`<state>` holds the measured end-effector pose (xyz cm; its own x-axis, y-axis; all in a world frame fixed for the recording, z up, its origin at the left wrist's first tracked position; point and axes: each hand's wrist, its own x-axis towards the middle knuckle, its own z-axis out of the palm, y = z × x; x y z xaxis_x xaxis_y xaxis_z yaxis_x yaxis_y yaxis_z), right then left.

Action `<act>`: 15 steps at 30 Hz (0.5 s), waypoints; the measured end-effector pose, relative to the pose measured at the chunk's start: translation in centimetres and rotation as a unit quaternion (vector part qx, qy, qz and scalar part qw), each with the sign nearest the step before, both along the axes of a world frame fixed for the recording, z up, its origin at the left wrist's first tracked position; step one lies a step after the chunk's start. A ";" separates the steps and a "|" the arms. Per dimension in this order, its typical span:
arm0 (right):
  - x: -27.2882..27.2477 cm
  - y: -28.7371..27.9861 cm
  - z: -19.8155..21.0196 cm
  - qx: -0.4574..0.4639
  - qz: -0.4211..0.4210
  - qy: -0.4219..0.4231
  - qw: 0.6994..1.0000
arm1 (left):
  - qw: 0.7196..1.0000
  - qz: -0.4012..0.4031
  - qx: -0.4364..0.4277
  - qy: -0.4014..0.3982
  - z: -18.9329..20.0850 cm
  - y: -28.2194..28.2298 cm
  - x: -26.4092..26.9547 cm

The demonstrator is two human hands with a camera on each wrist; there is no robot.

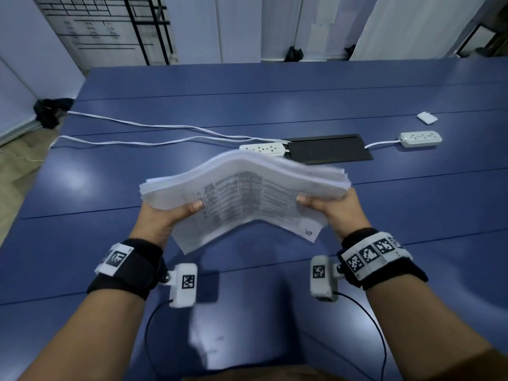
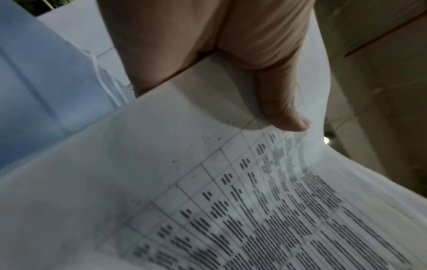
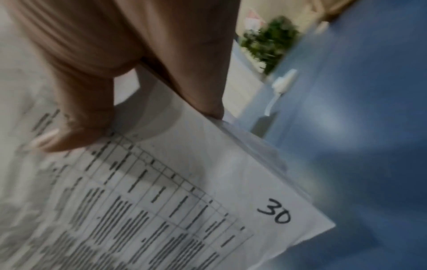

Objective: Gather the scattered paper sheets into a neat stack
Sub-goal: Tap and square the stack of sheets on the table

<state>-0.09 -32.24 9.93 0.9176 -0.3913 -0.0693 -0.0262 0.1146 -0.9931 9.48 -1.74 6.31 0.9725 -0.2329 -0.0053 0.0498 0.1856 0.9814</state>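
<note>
— Two cords (image 1: 143, 133) run over the blue counter (image 1: 110, 188) from its left edge, near a dark bundle (image 1: 50, 111) on the floor, to a power strip (image 1: 262, 149) beside a black hatch (image 1: 328, 148). Further right?

— A second power strip (image 1: 420, 138), and a small white packet (image 1: 426, 117) beyond it. White panels stand behind the counter.

— And the hands?

— The left hand (image 1: 167, 215) grips the left edge of the paper stack (image 1: 244, 199), thumb (image 2: 284, 113) pressed on the printed top sheet, fingers hidden beneath. The right hand (image 1: 332, 207) clamps the right edge likewise, thumb (image 3: 76, 127) on top. The stack is held above the counter, bowed upward in the middle, its edges slightly fanned. "30" is handwritten near one corner.
</note>
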 end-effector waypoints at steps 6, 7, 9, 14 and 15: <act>0.3 -0.8 2.7 -0.013 -0.020 -0.087 0.996 | 0.996 0.046 -0.010 -0.070 2.5 1.2 1.3; 0.2 -0.9 1.9 -0.013 -0.013 -0.067 0.998 | 0.997 0.037 0.004 -0.062 2.0 1.4 1.2; -0.2 -1.1 -0.8 -0.005 0.016 -0.005 1.000 | 0.999 0.017 0.037 -0.023 0.2 2.0 0.6; -1.0 -1.7 -5.6 0.010 0.073 0.118 0.990 | 0.996 0.017 0.004 0.087 -3.5 2.5 -0.6; -0.9 -1.7 -5.7 0.022 0.078 0.116 0.990 | 0.995 0.015 -0.004 0.100 -3.4 2.4 -0.6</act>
